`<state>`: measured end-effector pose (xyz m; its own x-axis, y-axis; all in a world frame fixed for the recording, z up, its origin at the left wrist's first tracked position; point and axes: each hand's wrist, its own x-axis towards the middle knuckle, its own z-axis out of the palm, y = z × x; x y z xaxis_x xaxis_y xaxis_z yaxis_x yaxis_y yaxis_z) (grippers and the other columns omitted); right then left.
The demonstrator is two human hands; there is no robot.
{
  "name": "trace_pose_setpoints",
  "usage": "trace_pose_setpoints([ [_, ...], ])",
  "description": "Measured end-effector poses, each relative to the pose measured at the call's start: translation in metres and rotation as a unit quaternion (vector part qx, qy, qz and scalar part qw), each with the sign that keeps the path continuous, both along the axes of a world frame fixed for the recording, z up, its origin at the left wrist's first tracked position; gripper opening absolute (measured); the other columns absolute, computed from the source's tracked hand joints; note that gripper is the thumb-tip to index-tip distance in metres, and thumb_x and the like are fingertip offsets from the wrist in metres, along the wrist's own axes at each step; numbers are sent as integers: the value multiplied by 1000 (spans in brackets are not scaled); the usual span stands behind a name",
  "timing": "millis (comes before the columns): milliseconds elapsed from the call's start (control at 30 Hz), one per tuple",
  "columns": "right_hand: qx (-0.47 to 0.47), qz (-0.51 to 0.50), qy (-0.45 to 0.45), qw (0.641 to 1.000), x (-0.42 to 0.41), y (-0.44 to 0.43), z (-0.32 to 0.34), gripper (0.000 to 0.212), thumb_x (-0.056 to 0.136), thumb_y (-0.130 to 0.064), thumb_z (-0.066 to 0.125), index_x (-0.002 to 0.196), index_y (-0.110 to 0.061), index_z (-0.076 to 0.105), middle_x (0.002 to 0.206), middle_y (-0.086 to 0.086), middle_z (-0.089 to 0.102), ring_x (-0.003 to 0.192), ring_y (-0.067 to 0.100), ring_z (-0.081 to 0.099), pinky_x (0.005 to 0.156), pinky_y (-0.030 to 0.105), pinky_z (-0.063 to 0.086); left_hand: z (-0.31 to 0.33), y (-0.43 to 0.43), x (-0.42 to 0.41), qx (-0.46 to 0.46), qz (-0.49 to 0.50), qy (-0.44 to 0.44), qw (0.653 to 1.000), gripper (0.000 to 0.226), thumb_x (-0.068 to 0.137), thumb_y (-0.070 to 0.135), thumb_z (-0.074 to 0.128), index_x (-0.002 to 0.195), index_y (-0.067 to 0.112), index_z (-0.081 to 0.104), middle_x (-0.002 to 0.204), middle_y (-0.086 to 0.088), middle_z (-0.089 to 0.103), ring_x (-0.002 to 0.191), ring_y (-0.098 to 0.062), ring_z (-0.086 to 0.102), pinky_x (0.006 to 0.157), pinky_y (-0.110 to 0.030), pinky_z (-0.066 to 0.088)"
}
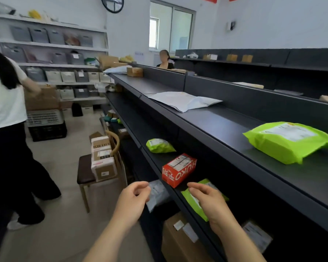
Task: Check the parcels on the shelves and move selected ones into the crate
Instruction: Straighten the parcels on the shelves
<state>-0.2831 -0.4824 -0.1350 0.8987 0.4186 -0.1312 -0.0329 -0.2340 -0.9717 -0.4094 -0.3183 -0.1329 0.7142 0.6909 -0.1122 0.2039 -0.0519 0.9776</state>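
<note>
Head view, aisle beside the dark metal shelving (216, 127). Left hand (134, 194): fingers loosely curled, thumb apart from them, nothing seen in its grasp; a grey poly mailer (158, 196) lies just past the fingertips at a lower shelf's edge, contact not resolvable. Right hand (206, 200): fingers relaxed and slightly bent, holding nothing, hovering over a green mailer with a white label (194, 205) on the middle shelf. Just beyond that mailer, same shelf: a red carton (179, 170), label side up, set at an angle at the front edge. Further along: a small green mailer (160, 146), crumpled. Top shelf: a large green mailer (290, 141) at right, a white poly mailer (184, 100) lying flat further down, a small brown box (134, 71) at the far end. Lower shelf under the hands: a large brown carton (178, 242) with white stickers. Crates stand well apart from the hands, on the floor at far left: a grey crate (44, 118) stacked on a black crate (47, 132). A wooden chair (85, 173) in the aisle carries stacked cartons (102, 159). A person in a white top (4, 103) stands at left.
</note>
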Motion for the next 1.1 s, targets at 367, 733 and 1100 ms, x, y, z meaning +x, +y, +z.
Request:
trace_pose_setpoints([
  [367,28,-107,41,993,53,181,-3,15,90,-18,62,99,-23,73,105,-4,69,101,15,64,95,37,52,9,200,71,34,-73,25,996,16,92,27,58,108,28,63,99,7,68,90,-9,66,90,-35,53],
  [733,15,-178,60,982,120,257,-26,13,92,-21,61,98,-29,70,102,-13,63,96,3,54,75,21,39,-21,294,172,5,-142,50,989,19,94,26,55,112,26,61,102,5,67,92,-9,65,92,-35,52],
  [1100,25,-216,145,965,245,308,-80,34,91,-19,62,125,-20,60,126,3,59,106,16,52,95,31,42,-55,356,314,-12,-158,97,983,43,94,25,56,135,15,50,123,-4,61,110,-20,58,99,-35,46],
])
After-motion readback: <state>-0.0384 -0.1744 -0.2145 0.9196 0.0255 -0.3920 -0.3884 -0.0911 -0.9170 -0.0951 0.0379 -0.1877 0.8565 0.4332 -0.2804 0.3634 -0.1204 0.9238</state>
